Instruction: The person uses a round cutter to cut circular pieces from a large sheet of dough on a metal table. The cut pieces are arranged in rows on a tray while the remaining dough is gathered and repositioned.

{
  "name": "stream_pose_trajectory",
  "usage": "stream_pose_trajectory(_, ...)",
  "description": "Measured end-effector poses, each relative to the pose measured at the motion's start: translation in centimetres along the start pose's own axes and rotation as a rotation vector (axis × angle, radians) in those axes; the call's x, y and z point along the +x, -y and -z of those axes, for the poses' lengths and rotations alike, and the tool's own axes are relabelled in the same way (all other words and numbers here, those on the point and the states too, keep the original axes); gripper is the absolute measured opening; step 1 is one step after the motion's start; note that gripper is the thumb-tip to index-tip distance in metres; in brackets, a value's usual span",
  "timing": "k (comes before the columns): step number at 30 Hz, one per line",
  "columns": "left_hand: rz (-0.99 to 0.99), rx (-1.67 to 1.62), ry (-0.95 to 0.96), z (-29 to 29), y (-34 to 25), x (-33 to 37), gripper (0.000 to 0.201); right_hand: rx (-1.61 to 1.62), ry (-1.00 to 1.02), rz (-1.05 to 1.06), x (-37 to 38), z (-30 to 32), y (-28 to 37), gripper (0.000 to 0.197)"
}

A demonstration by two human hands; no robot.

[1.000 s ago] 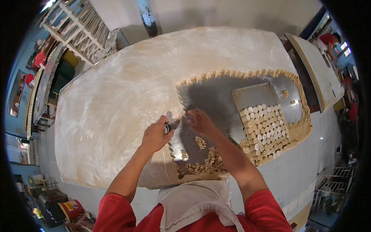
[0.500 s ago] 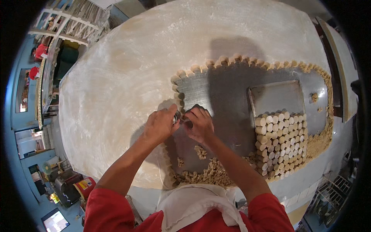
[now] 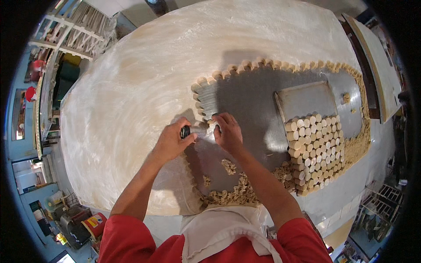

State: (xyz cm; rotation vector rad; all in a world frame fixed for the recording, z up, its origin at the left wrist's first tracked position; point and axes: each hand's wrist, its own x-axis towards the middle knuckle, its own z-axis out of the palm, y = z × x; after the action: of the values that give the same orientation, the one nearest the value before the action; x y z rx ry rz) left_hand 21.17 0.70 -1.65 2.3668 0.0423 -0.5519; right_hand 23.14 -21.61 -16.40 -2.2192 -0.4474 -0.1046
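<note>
A wide sheet of pale, floured dough [image 3: 118, 109] covers the left and far parts of the metal table [image 3: 252, 109]. Its cut edge is scalloped with round bites. My left hand [image 3: 172, 138] grips a short metal tube cutter [image 3: 186, 131] with a dark end, held sideways near that edge. Beside the cutter's other end, my right hand [image 3: 228, 135] has its fingers curled together; a small pale shape shows at the thumb, too small to name. To the right, many short dough rounds [image 3: 313, 151] are packed in rows on a metal tray [image 3: 302, 98].
Torn dough scraps [image 3: 239, 190] lie heaped along the near table edge, with a small clump [image 3: 228, 166] beyond them. A strip of dough trimmings [image 3: 359, 149] runs along the right side. A board [image 3: 372, 65] stands past the table's right edge. Wooden racks [image 3: 72, 33] are at far left.
My hands have drawn apart a little. The cutter has turned sideways in my left hand and more of its metal barrel shows. The view has shifted slightly.
</note>
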Motion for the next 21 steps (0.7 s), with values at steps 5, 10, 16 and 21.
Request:
stream_pose_trajectory(5, -0.262, 0.409, -0.203, 2.1, -1.3, 1.7, 0.037, -0.051, -0.023, 0.035, 0.3, 0.2, 0.5, 0.038)
stream_pose_trajectory(10, -0.145, 0.524, 0.005, 0.2, -2.2, 5.1, 0.039, 0.000, -0.011, 0.063, 0.6, 0.9, 0.6, 0.042)
stream_pose_trajectory(16, -0.038, 0.404, 0.040, -1.8, -1.0, 7.7, 0.039, 0.010, -0.017, 0.136, 4.1, -0.9, 0.3, 0.031)
stream_pose_trajectory(21, -0.373, 0.262, -0.014, -3.3, 0.6, 5.9, 0.035, -0.106, 0.432, 0.144, -0.9, 0.7, 0.7, 0.015)
